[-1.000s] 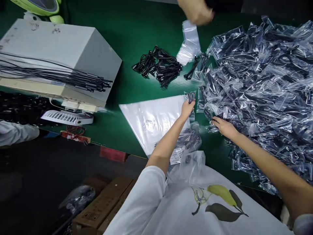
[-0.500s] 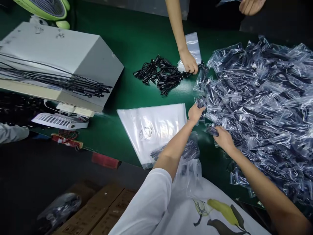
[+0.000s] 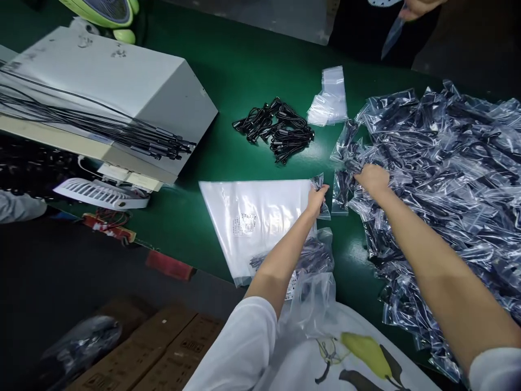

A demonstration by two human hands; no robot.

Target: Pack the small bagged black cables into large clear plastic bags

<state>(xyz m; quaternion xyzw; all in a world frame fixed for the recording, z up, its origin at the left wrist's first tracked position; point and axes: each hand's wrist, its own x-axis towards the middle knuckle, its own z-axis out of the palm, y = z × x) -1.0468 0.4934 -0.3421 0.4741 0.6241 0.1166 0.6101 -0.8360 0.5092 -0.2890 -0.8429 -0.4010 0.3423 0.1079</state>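
My left hand (image 3: pixel 316 200) is closed on a bagged cable (image 3: pixel 324 210), a small clear zip bag with a black cable inside, at the right edge of a large labelled plastic bag (image 3: pixel 264 203). At the left edge of a big heap of bagged cables (image 3: pixel 439 179), my right hand (image 3: pixel 373 178) has its fingers closed on another bagged cable (image 3: pixel 353 165); its fingertips are partly hidden. Between the hands one more small bag (image 3: pixel 340 196) lies on the green table. Under my left forearm is a clear bag full of cables (image 3: pixel 319 255).
Coiled black cables (image 3: pixel 280 127) and flat zip bags (image 3: pixel 329 98) lie toward the back. Across the table a co-worker's hand (image 3: pixel 421 6) holds a clear bag (image 3: pixel 393 38). A grey metal box (image 3: pixel 134 70) with cables draped over it stands left, near a green fan (image 3: pixel 108 11).
My right hand has moved up along the heap's left edge. My left hand has shifted slightly left and down. The co-worker's reaching arm has withdrawn from the coiled cables, exposing the zip bags.
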